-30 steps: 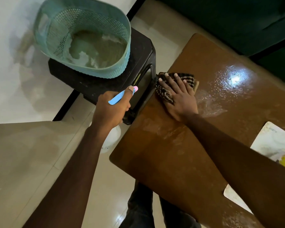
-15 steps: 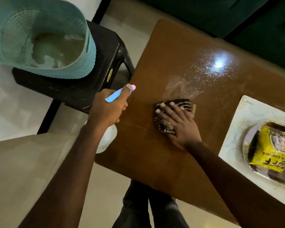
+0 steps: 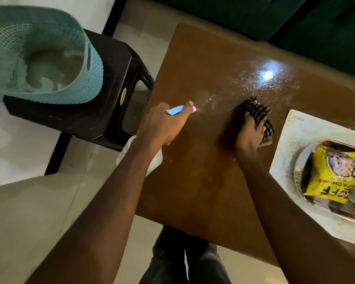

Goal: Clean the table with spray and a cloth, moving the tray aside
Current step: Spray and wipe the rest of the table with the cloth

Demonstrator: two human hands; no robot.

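Observation:
My left hand (image 3: 164, 126) grips a white spray bottle (image 3: 129, 152) with a blue trigger and pink nozzle, held over the left part of the brown table (image 3: 203, 181), nozzle pointing right. A wet misted patch lies just past the nozzle. My right hand (image 3: 249, 134) grips a dark striped cloth (image 3: 258, 111), bunched and lifted on edge on the table. The pale tray (image 3: 295, 140) lies at the table's right side, holding a metal plate with a yellow snack packet (image 3: 332, 175).
A black plastic stool (image 3: 103, 111) stands left of the table and carries a teal perforated basket (image 3: 49, 58). A dark green sofa (image 3: 254, 15) runs behind the table. My legs are below the table's near edge, on pale floor tiles.
My right hand drew the cloth rightward toward the tray and bunched it up from flat. My left hand carried the spray bottle right, over the table.

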